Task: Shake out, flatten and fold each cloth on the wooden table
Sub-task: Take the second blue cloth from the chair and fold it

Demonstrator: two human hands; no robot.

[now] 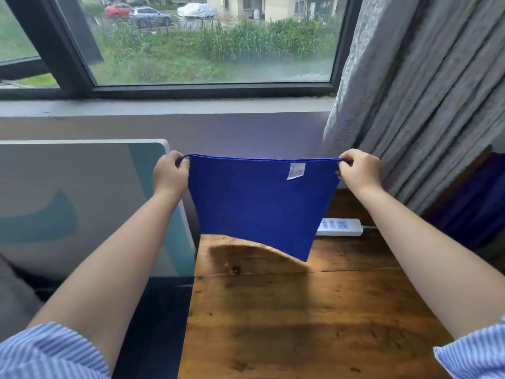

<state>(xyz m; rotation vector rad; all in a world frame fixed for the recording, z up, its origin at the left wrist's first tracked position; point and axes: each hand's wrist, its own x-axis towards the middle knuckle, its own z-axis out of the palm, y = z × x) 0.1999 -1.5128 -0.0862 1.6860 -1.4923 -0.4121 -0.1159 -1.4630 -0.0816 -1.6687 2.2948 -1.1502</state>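
Note:
A blue cloth hangs stretched in the air above the far part of the wooden table. A small white label sits near its top right edge. My left hand pinches the cloth's top left corner. My right hand pinches the top right corner. The top edge is pulled taut between both hands, and the lower edge hangs free just above the tabletop, casting a shadow on the wood.
A white power strip lies at the table's far edge behind the cloth. A white and teal panel stands left of the table. Grey curtains hang at the right, with dark purple fabric below them. A window fills the wall ahead.

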